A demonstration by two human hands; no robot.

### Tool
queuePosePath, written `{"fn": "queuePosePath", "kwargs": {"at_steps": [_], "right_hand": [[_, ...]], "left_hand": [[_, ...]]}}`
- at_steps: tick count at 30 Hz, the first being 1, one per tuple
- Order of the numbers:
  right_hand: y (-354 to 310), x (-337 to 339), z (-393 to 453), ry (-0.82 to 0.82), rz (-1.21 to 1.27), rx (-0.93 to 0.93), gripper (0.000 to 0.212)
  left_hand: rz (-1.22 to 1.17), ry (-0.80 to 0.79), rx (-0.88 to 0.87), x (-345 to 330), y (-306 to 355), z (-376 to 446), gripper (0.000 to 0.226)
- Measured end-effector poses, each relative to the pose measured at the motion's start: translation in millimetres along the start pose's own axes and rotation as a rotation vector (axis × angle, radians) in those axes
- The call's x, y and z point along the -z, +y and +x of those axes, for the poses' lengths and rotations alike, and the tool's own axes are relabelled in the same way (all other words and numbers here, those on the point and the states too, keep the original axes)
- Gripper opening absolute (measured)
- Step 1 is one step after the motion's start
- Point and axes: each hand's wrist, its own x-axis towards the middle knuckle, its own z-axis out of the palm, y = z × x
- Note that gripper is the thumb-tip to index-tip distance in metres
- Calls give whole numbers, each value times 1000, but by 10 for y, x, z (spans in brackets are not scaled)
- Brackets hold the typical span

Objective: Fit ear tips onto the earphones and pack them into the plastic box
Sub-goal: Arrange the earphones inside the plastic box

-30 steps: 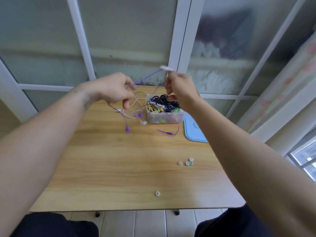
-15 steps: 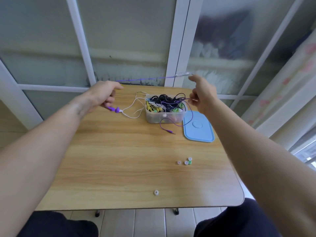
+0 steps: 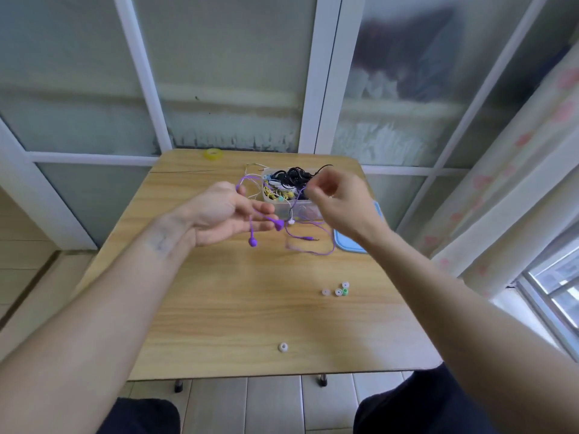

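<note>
My left hand (image 3: 225,214) is held palm up over the table with its fingers fairly straight. The cable of the purple earphones (image 3: 252,242) loops over it, and the two purple buds hang below the fingers. My right hand (image 3: 338,202) pinches the same purple cable just in front of the clear plastic box (image 3: 305,208). The rest of the cable and its plug trail onto the table below. The box is filled with tangled black, yellow and white earphones. Several loose ear tips (image 3: 337,291) lie at the right, and a single white one (image 3: 283,347) near the front edge.
The blue lid (image 3: 351,244) lies to the right of the box, partly behind my right wrist. A yellow tape roll (image 3: 213,154) sits at the far edge of the wooden table (image 3: 219,308). Glass panels stand behind it and a curtain hangs at the right.
My hands held the purple cable stretched wide apart; now they have come together in front of the box. The cable hangs slack, looped over my left hand.
</note>
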Motion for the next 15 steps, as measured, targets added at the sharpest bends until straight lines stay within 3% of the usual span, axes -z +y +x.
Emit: {"fn": "queuePosePath", "kwargs": {"at_steps": [2,4,8,12,15], "right_hand": [[-89,-90,-209,-308,149,-57,21],[-90,-195,-353,-476,315,-129,35],[-53,-344,-539,-432,847,-354,23],[18,-433,-620,-371,930,-537,31],[50,-468,-622,-311,958,-612,38]], "left_hand": [[-163,28,-63,-127,-118,10,44],[-315,70,-120,-250,-228,18,44],[-489,154,-144,-373,-477,91,36],[-413,251,-190,-413,-684,145,38],[-226,357,-339,-414,-772,153,34]]}}
